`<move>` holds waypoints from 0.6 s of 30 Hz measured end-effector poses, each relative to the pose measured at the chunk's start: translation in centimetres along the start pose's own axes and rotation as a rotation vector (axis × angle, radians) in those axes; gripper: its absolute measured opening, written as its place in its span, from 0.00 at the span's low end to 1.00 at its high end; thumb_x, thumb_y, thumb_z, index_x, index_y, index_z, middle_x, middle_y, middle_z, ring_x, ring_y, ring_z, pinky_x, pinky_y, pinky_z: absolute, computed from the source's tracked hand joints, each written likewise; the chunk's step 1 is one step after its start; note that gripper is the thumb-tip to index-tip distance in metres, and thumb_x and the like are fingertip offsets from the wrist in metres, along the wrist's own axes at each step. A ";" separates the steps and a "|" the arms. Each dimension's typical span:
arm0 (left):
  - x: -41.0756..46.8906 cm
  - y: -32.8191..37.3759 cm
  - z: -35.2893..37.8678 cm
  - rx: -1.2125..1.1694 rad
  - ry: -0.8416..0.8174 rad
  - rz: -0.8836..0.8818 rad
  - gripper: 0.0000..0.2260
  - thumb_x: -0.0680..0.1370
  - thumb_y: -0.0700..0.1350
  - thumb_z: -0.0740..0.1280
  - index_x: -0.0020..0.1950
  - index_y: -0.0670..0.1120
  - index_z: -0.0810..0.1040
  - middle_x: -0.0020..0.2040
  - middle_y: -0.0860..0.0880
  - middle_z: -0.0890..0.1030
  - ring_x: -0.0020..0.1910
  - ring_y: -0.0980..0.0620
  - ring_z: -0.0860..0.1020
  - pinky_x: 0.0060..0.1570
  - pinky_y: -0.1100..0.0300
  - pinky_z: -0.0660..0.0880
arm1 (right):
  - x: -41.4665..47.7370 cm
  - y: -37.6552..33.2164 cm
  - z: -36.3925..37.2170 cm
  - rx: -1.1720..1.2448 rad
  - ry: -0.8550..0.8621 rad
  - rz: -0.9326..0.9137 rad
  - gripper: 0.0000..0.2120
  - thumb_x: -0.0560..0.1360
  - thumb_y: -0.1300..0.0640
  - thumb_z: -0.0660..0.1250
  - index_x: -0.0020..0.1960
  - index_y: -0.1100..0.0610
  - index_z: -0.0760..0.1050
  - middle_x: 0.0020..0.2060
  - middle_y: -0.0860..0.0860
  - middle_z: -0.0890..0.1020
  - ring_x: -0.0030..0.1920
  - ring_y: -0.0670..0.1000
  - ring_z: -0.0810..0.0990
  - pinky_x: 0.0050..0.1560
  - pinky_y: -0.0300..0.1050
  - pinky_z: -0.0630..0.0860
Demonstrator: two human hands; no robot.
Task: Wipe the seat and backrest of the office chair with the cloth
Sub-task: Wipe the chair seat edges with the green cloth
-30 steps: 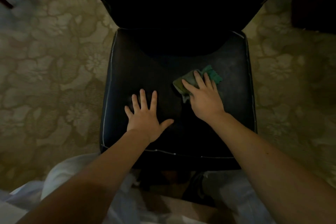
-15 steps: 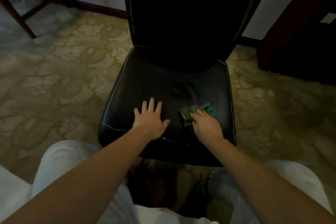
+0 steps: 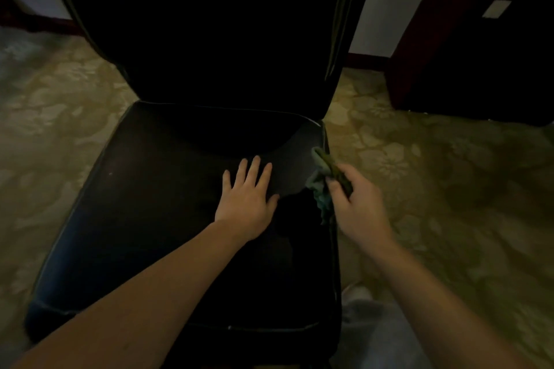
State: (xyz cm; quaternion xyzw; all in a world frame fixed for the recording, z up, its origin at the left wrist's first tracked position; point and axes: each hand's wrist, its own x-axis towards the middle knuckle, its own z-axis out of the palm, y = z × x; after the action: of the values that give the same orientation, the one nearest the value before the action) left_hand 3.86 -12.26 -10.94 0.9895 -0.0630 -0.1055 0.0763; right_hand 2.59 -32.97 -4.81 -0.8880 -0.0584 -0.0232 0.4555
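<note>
On the left and middle, the black seat (image 3: 150, 204) is steadied by the left hand (image 3: 247, 202), which is laid flat on the cushion with its fingers straight and slightly spread, pointed toward the backrest (image 3: 209, 39); nothing is held in it. Just to the right, at the seat's right edge, the green cloth (image 3: 320, 189) is bunched into a crumpled strip and pinched between the curled fingers and thumb of the right hand (image 3: 358, 210), which is placed over that edge and the patterned carpet (image 3: 434, 189) beside it. Whether the cloth touches the seat cannot be told. The step in hand is judged to be the wiping of the seat's right side; it is best done if the cloth is opened out flatter, pressed against the edge and drawn along it in one long stroke, while the chair is braced by the flat palm. The cloth's long axis is aligned front to back, roughly parallel to the seat's right edge, with its far end pointed toward the backrest's lower right corner and its near end hung downward
</note>
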 end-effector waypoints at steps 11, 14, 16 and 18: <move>4.3 0.9 2.3 0.018 0.153 0.082 0.33 0.79 0.66 0.40 0.83 0.55 0.50 0.83 0.48 0.51 0.82 0.47 0.46 0.79 0.43 0.44 | 6.2 6.9 1.0 -0.190 0.136 -0.011 0.12 0.81 0.59 0.62 0.63 0.53 0.76 0.52 0.45 0.79 0.52 0.43 0.76 0.53 0.37 0.72; 4.3 0.9 2.4 0.022 0.164 0.084 0.33 0.79 0.66 0.42 0.82 0.55 0.50 0.83 0.49 0.51 0.82 0.48 0.46 0.79 0.43 0.44 | 7.8 7.7 2.1 -0.233 0.114 -0.042 0.14 0.81 0.59 0.62 0.66 0.55 0.75 0.59 0.50 0.80 0.58 0.49 0.77 0.59 0.42 0.74; 4.2 0.9 2.6 0.019 0.176 0.089 0.33 0.80 0.66 0.44 0.82 0.55 0.52 0.83 0.49 0.53 0.82 0.48 0.48 0.79 0.43 0.46 | 8.7 8.0 2.9 -0.271 0.086 -0.055 0.16 0.81 0.59 0.62 0.67 0.56 0.74 0.63 0.52 0.78 0.62 0.52 0.77 0.62 0.48 0.75; 4.2 0.8 2.8 0.026 0.173 0.095 0.32 0.80 0.65 0.44 0.82 0.55 0.52 0.83 0.49 0.53 0.82 0.48 0.48 0.79 0.43 0.46 | 9.4 8.1 3.7 -0.316 0.062 -0.061 0.16 0.81 0.60 0.62 0.68 0.56 0.75 0.68 0.53 0.76 0.66 0.54 0.75 0.65 0.52 0.74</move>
State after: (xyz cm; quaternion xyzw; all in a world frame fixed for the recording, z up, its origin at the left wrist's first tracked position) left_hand 7.24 -13.97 -14.33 0.9917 -0.1042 -0.0151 0.0737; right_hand 12.84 -33.89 -12.66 -0.9452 -0.0668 -0.0736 0.3110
